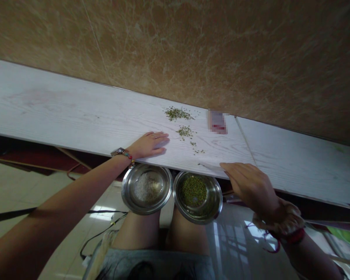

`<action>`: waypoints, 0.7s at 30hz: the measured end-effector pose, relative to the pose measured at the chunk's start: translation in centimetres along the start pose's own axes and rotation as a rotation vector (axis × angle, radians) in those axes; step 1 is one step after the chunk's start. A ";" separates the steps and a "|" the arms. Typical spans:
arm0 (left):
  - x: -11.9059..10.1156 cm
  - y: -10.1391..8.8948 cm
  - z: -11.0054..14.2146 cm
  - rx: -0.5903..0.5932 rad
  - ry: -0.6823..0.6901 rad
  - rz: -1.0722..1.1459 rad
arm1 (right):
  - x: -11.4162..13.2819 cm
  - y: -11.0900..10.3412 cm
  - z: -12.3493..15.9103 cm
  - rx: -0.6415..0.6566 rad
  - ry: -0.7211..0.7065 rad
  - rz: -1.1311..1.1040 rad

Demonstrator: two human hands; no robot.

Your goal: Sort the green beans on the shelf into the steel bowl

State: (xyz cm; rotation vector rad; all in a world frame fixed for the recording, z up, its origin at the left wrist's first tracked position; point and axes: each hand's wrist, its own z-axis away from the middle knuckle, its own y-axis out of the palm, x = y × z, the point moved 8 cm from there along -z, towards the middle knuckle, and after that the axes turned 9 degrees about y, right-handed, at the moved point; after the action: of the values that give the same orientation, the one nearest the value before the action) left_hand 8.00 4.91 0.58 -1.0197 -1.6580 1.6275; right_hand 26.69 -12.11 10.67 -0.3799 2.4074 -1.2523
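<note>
My left hand (150, 146) lies flat on the white wood-grain ledge (76, 112), fingers stretched out and holding nothing that I can see. To its right are small scattered piles of green beans (177, 113), with a looser group (186, 132) nearer me. My right hand (247, 182) is at the ledge's front edge, fingers extended close together and pointing left; its palm side is hidden. Below the edge, a metal bowl of green beans (195, 190) rests over my legs. Beside it, another metal bowl (131, 204) contains whitish grains (147, 188).
A pixelated, blurred item (218, 121) sits by the brown marbled wall (175, 50). A seam (245, 140) crosses the ledge on the right. A black cable (96, 237) runs over the tiled floor at lower left. A green dish (342, 234) is at far right.
</note>
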 end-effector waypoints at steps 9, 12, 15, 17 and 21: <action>-0.1 0.0 0.0 -0.013 0.016 0.003 | -0.2 -0.4 0.0 0.015 0.014 -0.090; -0.2 -0.1 0.0 -0.016 0.024 -0.007 | -1.0 -0.7 0.3 0.011 0.045 -0.067; -0.5 -0.2 0.0 -0.026 0.046 -0.015 | -2.1 -0.6 0.6 -0.003 0.097 0.042; -0.7 -0.3 0.1 -0.036 0.072 -0.014 | -2.2 -0.3 0.8 0.013 0.095 0.110; -0.9 -0.3 0.1 -0.065 0.113 -0.013 | -1.0 -0.1 0.8 0.048 0.062 0.104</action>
State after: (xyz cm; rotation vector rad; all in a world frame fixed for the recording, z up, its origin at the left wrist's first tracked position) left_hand 8.32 4.13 0.97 -1.1095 -1.6481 1.4882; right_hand 27.94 -12.27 10.58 -0.2025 2.4102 -1.2904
